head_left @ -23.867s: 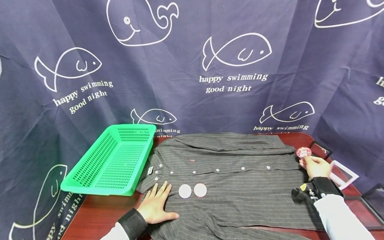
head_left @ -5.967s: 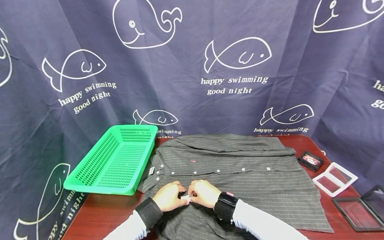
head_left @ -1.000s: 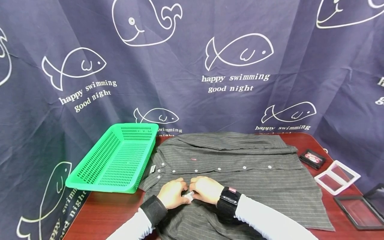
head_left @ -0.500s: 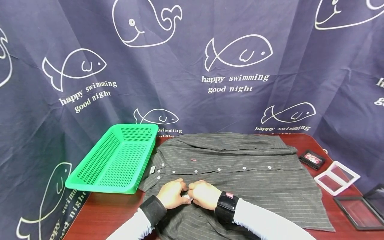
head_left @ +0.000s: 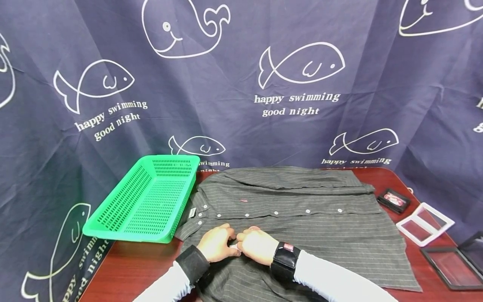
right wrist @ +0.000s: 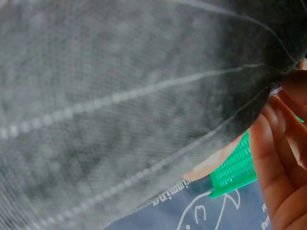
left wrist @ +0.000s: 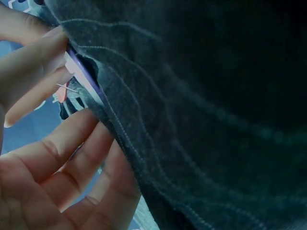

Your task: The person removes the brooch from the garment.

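Observation:
A dark pinstriped shirt (head_left: 320, 235) lies spread on the table, its cloth bunched between my two hands. My left hand (head_left: 216, 245) pinches a small white round badge (head_left: 234, 247) against the cloth. My right hand (head_left: 258, 246) meets it from the other side, its fingertips also pinching there. Past the cloth edge in the left wrist view, the badge's white and purple rim (left wrist: 85, 76) shows near a thin metal pin (left wrist: 68, 87). The pinkish disc (head_left: 254, 228) peeks out behind my right knuckles. Fingers and cloth hide most of the badge.
A green mesh basket (head_left: 151, 201) stands at the left by the collar. On the right are a black case (head_left: 394, 200) with a red-printed item, an open white frame (head_left: 425, 224) and an open black frame (head_left: 450, 268). A blue fish-print curtain (head_left: 241, 84) hangs behind.
Long before, my left hand lay flat and my right held a red badge at the right. Now both work at the cloth. Lately my right fingers shifted slightly, covering more of the white badge.

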`<state>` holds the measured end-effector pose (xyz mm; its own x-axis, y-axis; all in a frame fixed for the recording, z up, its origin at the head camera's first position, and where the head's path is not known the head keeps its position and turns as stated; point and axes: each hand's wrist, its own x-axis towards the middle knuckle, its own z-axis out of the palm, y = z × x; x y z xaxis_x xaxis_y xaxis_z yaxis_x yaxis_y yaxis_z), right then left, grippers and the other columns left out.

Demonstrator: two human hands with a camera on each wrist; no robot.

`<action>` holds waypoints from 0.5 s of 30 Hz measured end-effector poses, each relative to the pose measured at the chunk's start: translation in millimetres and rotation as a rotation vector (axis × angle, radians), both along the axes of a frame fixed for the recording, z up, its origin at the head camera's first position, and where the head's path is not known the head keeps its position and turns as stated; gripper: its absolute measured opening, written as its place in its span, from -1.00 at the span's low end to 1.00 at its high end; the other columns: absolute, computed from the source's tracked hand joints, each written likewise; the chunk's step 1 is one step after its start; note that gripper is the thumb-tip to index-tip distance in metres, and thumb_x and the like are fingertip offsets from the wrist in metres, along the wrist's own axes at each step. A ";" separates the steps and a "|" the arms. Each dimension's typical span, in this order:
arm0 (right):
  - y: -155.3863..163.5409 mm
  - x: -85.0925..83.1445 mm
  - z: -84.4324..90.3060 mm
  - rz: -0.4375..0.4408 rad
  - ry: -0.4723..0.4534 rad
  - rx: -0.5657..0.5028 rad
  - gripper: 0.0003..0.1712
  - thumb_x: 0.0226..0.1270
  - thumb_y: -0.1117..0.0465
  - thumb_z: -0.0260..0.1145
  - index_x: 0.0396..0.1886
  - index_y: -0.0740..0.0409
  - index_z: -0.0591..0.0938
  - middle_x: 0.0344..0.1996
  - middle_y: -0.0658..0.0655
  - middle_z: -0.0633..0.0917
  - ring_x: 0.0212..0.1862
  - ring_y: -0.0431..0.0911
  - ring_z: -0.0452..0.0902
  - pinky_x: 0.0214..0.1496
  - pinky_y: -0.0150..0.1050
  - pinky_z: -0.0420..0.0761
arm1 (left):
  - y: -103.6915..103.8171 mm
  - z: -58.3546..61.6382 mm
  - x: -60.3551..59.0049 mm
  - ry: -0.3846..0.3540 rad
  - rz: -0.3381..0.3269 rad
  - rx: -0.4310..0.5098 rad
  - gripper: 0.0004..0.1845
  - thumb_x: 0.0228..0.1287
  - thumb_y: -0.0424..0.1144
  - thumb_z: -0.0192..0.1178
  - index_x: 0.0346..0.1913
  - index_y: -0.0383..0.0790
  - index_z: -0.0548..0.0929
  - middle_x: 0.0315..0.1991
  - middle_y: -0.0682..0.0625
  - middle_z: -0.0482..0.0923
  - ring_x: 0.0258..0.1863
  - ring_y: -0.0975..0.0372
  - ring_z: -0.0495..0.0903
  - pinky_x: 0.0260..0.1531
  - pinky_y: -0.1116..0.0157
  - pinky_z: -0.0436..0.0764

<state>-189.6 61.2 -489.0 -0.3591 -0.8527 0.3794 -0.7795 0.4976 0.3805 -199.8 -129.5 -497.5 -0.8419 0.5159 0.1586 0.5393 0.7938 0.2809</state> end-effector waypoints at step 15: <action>4.8 -5.2 1.6 0.091 -0.087 -0.137 -0.82 -0.08 0.18 0.49 -0.59 -0.07 0.59 -0.58 -0.13 0.55 -0.50 -0.23 0.50 -0.35 -0.35 0.50 | -4.6 3.9 3.6 -0.034 -0.039 0.107 -0.70 -0.05 0.03 0.44 -0.39 -0.08 0.64 -0.44 0.14 0.47 -0.48 0.39 0.40 -0.47 0.41 0.44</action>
<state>-194.8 66.0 -487.3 -0.3197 -0.8257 0.4647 -0.8507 0.4662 0.2431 -196.2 -134.0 -493.6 -0.8275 0.5295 0.1868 0.5578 0.7370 0.3817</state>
